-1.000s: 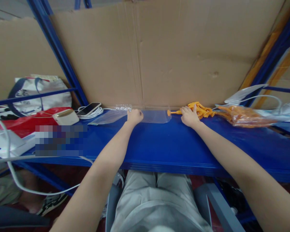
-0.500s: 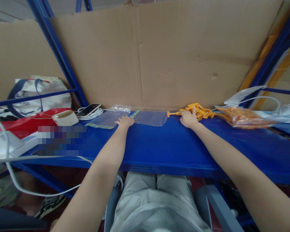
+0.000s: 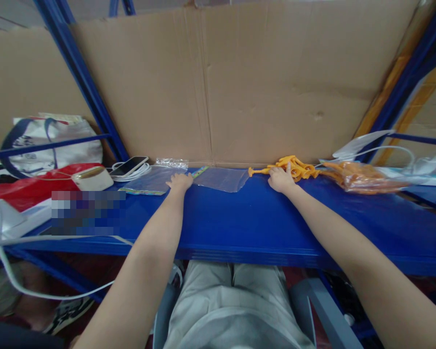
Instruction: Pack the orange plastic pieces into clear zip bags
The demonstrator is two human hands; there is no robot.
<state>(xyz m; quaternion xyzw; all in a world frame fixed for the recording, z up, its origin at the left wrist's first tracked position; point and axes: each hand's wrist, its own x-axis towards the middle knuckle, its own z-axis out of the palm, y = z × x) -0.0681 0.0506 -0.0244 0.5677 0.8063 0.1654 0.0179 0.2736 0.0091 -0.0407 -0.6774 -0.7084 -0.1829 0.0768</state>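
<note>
My left hand lies palm down with its fingers spread on flat clear plastic bags. One clear bag stretches out to its right, and another clear bag with a coloured printed strip lies to its left. My right hand rests with fingers apart against a small heap of orange plastic pieces, some with funnel-like ends. One orange piece with a flared tip pokes out to the left of that hand, near the bag's edge. What lies under both palms is hidden.
A transparent bag of orange pieces lies to the right. On the left are a phone on a coiled white cable, a pale case, a red bag and a white tote. Cardboard backs the blue shelf.
The whole view has shifted slightly, so things sit a little further left. Both hands keep about the same places on the bags and the orange pieces.
</note>
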